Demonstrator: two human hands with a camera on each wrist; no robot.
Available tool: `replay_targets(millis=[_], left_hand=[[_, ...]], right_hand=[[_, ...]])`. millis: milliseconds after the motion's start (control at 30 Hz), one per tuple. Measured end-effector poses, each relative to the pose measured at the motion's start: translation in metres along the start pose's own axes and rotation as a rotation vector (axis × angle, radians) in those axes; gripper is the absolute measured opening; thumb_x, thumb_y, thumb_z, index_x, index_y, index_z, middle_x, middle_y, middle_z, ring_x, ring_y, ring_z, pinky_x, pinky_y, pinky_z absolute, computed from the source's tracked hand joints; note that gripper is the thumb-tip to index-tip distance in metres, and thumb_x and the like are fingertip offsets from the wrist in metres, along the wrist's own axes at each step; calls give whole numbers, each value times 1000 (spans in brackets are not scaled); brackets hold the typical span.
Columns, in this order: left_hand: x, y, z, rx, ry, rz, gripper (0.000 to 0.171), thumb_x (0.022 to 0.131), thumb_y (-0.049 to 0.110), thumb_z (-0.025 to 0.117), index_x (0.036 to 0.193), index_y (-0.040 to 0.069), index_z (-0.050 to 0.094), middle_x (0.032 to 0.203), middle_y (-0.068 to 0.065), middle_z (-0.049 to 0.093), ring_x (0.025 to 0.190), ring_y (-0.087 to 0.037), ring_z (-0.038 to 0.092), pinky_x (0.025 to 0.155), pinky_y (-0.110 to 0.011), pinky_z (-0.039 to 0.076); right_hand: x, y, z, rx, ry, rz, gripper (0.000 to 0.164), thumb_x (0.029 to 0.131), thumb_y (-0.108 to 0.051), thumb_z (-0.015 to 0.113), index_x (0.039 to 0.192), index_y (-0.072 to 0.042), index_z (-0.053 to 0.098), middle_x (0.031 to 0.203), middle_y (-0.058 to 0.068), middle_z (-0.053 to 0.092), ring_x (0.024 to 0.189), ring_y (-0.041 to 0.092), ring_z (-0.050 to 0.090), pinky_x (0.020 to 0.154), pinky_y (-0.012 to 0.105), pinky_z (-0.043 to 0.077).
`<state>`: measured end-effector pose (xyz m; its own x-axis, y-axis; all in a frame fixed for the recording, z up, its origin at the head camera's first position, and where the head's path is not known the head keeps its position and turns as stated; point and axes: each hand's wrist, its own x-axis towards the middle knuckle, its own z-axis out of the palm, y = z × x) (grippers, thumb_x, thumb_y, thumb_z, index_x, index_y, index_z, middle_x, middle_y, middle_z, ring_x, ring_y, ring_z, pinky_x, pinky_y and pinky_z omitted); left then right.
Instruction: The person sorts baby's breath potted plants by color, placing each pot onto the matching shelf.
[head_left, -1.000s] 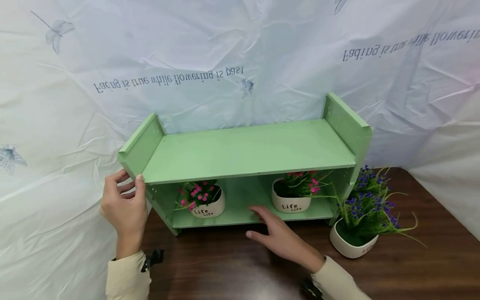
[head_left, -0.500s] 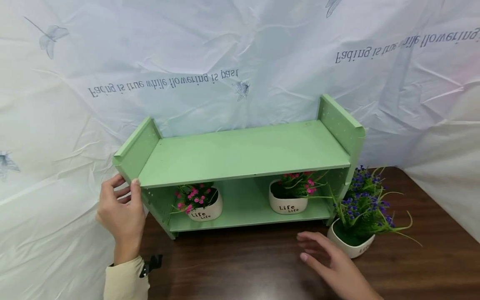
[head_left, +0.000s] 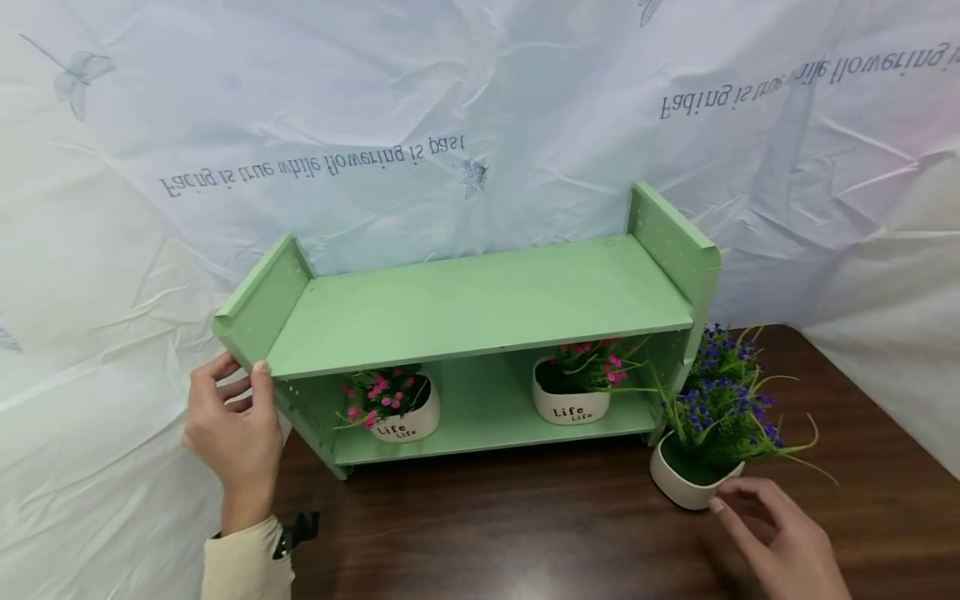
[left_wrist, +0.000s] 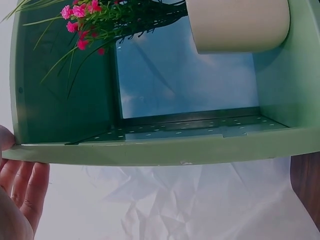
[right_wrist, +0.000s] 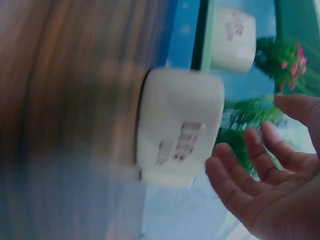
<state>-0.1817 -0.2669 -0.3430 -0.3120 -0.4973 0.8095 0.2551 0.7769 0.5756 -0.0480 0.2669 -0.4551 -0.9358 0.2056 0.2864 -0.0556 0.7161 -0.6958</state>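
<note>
A green two-tier shelf [head_left: 480,308] stands against the cloth backdrop. My left hand [head_left: 234,425] holds its left side panel, thumb on the inner side and fingers outside, as the left wrist view shows. On the lower tier sit two white pots with pink flowers, a left pot [head_left: 408,417] and a right pot [head_left: 572,396]. Right of the shelf, a white pot with purple flowers [head_left: 686,477] stands on the table. My right hand [head_left: 783,533] is beside this pot, fingers loosely bent; in the right wrist view its fingers [right_wrist: 232,185] are not wrapped round the pot.
Brown wood table [head_left: 525,517] lies in front of the shelf. A wrinkled white cloth [head_left: 360,83] with printed writing hangs behind and at both sides. More purple flowers [head_left: 720,346] rise behind the front pot; part of another white pot [right_wrist: 167,179] shows beyond it.
My right hand has moved right, from in front of the lower tier to the purple-flower pot. My left hand stays on the shelf's side panel. The view has shifted slightly.
</note>
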Motion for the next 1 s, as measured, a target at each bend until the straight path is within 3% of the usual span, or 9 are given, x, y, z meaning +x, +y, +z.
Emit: replay_targets(millis=[67, 133, 200, 267, 433, 600, 833, 1000], left_hand=[[0, -1, 0, -1, -2, -4, 31, 87, 22, 75, 114, 9, 71, 102, 1, 74, 75, 21, 56, 65, 2, 42], [0, -2, 0, 2, -3, -5, 31, 87, 22, 75, 114, 9, 71, 102, 1, 74, 75, 22, 56, 65, 2, 42], [0, -2, 0, 4, -5, -3, 31, 87, 21, 75, 114, 8, 71, 102, 1, 74, 75, 22, 55, 65, 2, 42], [1, -1, 0, 3, -4, -2, 31, 87, 21, 74, 114, 8, 71, 102, 1, 74, 74, 22, 55, 65, 2, 42], [2, 0, -1, -6, -6, 8, 31, 87, 22, 74, 113, 7, 71, 103, 1, 74, 75, 21, 56, 65, 2, 42], [3, 1, -1, -18, -16, 18, 31, 87, 23, 74, 113, 6, 70, 104, 1, 74, 75, 21, 56, 65, 2, 43], [4, 2, -2, -23, -20, 12, 32, 87, 24, 74, 113, 5, 70, 104, 2, 74, 75, 21, 57, 65, 2, 43], [4, 3, -3, -18, -28, 14, 32, 88, 24, 74, 113, 5, 69, 105, 2, 74, 76, 21, 56, 66, 2, 43]], right_hand=[[5, 12, -6, -65, -24, 56, 30, 93, -26, 71, 115, -7, 62, 109, 10, 63, 92, 8, 66, 65, 20, 56], [13, 24, -14, -89, -123, 134, 49, 95, -37, 67, 125, 0, 56, 119, 20, 58, 101, 31, 66, 72, 35, 59], [22, 35, -21, -89, -236, 199, 68, 96, -47, 61, 136, 6, 45, 129, 32, 50, 110, 52, 56, 79, 49, 57], [31, 44, -26, -61, -346, 242, 83, 97, -51, 57, 144, 11, 30, 137, 39, 39, 119, 59, 46, 85, 57, 54], [50, 64, -34, 69, -510, 300, 98, 98, -47, 58, 150, 15, 2, 146, 45, 22, 128, 60, 38, 88, 51, 56], [63, 75, -38, 72, -570, 263, 101, 97, -42, 62, 150, 17, -2, 146, 48, 20, 129, 59, 38, 85, 46, 57], [80, 77, -38, -4, -656, 222, 95, 98, -44, 60, 145, 24, 13, 143, 48, 29, 126, 57, 44, 86, 49, 56], [82, 75, -32, -34, -648, 183, 88, 97, -45, 61, 141, 24, 28, 138, 44, 41, 123, 56, 48, 86, 50, 56]])
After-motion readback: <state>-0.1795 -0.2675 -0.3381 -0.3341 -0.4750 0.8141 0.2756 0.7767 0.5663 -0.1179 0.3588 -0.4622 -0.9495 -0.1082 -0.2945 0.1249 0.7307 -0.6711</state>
